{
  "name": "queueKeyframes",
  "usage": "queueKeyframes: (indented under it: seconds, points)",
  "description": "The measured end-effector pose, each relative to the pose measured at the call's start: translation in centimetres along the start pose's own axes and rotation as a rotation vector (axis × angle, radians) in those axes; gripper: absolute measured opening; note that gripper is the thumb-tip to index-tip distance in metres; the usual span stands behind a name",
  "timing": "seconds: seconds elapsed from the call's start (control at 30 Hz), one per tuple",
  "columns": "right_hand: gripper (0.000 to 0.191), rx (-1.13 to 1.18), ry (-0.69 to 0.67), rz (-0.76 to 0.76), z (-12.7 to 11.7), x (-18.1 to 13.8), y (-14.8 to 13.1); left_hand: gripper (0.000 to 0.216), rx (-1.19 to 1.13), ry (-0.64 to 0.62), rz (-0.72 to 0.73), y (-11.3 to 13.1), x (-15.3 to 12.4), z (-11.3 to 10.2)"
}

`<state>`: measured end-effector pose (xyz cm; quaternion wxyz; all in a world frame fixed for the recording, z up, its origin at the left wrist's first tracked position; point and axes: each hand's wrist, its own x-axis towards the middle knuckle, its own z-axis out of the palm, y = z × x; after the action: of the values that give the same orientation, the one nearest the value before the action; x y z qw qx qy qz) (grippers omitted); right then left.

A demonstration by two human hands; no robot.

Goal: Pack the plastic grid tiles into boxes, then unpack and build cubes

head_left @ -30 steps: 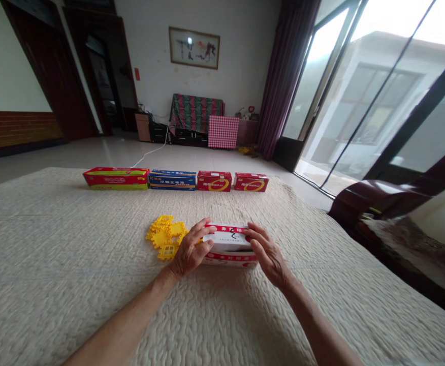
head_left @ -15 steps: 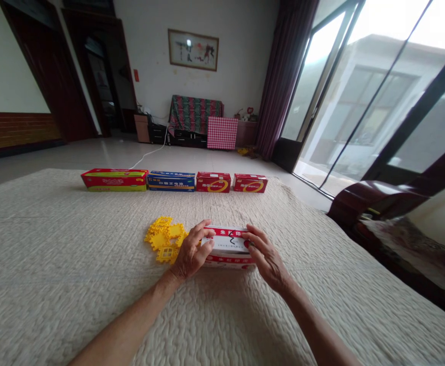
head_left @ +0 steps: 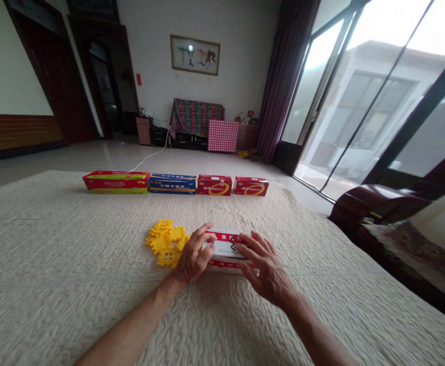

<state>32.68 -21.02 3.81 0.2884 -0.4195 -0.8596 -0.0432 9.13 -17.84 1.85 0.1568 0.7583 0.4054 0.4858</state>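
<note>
A white cardboard box with red bands and printed characters [head_left: 226, 249] lies on the quilted cover in front of me. My left hand [head_left: 195, 255] is closed around its left end, fingers over the top edge and thumb at the near side. Across the right part of the box spreads my right hand [head_left: 266, 267], fingers apart on the top and thumb low by the front face. It hides the right end. Just left of my left hand is a loose pile of yellow plastic interlocking tiles [head_left: 165, 244], partly covered by that hand.
Beyond the box, a row stands on the pale quilted cover [head_left: 104, 264]: a long red and green box [head_left: 116, 182], a blue box [head_left: 172, 184], and two red boxes, one left [head_left: 214, 185] and one right [head_left: 251, 186]. A dark wooden armrest [head_left: 375, 198] is at right.
My right hand has slid left from the box's right end onto its top, its fingers spreading. My left hand keeps its place at the left end. The view has tilted up slightly.
</note>
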Motion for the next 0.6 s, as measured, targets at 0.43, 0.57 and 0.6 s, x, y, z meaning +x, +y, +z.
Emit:
queueKeyframes:
  seconds: [0.43, 0.57, 0.6]
  points:
    - [0.045, 0.190, -0.063, 0.107, -1.3, 1.3, -0.3, 0.026, 0.098, 0.023, 0.104, -2.2, 0.0, 0.6]
    - [0.050, 0.250, -0.069, 0.101, -1.7, 1.8, 0.4, 0.027, 0.119, 0.041, 0.130, -2.4, 0.2, 0.6]
    - [0.051, 0.269, -0.062, 0.095, -1.8, 1.8, 0.6, 0.028, 0.122, 0.041, 0.131, -2.4, 0.2, 0.7]
